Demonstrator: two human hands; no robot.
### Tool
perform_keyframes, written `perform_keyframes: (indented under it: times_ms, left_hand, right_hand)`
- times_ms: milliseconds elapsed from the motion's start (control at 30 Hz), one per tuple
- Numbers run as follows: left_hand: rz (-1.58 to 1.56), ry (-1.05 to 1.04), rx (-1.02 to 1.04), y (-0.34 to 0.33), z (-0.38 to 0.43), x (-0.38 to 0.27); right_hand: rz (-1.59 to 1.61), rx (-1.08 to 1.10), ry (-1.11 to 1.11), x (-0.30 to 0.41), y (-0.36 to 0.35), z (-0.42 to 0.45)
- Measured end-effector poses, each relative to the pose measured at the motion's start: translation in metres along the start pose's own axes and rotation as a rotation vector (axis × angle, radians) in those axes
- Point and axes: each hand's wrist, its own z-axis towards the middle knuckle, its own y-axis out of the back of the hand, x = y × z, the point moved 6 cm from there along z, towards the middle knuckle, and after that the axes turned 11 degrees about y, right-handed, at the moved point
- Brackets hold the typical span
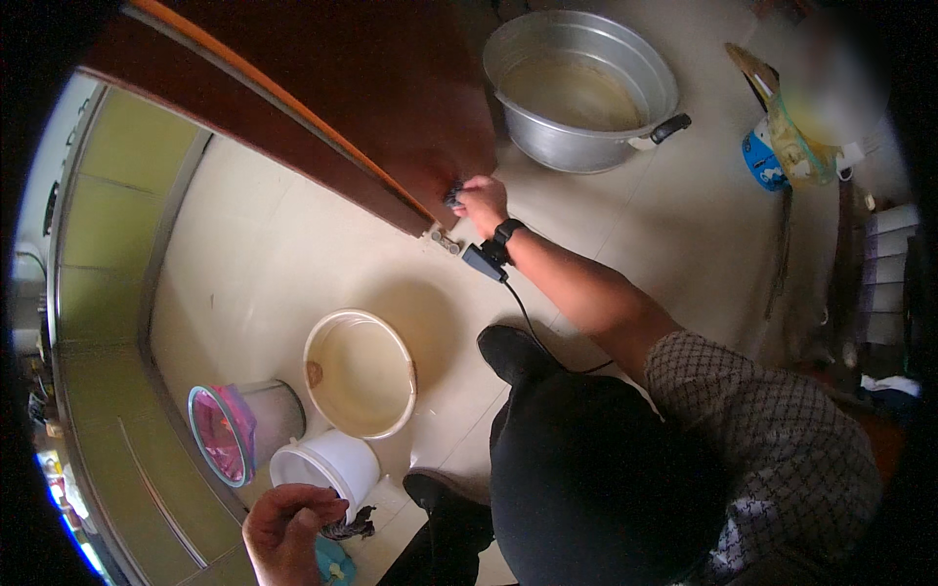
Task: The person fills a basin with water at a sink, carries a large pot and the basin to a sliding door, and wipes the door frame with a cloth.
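Note:
My right hand (484, 203) pinches a dark scrubbing pad or bunched cloth (453, 194). The pad touches the dark red-brown panel, apparently a door (410, 110), close to its lower corner. Around my right wrist is a black strap (506, 231), with a small grey device (484, 262) and a cable beside it. My left hand (289, 531) is at the bottom left with its fingers curled, above a white bucket (344, 461). A dark crumpled cloth (355, 525) shows by its fingertips; whether the fingers hold it is unclear.
A large aluminium pot (520, 121) with liquid stands beyond the panel. A beige basin (414, 399) and a mesh bin with a pink liner (282, 410) stand left of my feet. Green cabinets (110, 220) line the left. A blue container (763, 157) is at the right.

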Motion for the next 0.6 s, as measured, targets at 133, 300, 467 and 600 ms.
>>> perform_keyframes:
  times_ms: [133,300,467,600]
  left_hand:
    - [0.053,0.005,-0.013,0.003,-0.001,0.0]
    - [0.049,-0.001,-0.033,0.007,-0.002,0.007]
    - [0.041,-0.013,-0.003,0.001,0.002,-0.003]
    - [0.07,-0.008,-0.037,0.003,-0.004,-0.004]
  right_hand:
    - [-0.109,-0.106,0.08,-0.003,0.019,0.025]
    - [0.065,0.053,-0.04,0.017,-0.02,-0.008]
    - [-0.057,-0.133,-0.114,-0.014,0.023,0.025]
    - [0.001,0.039,-0.108,0.008,-0.011,-0.004]
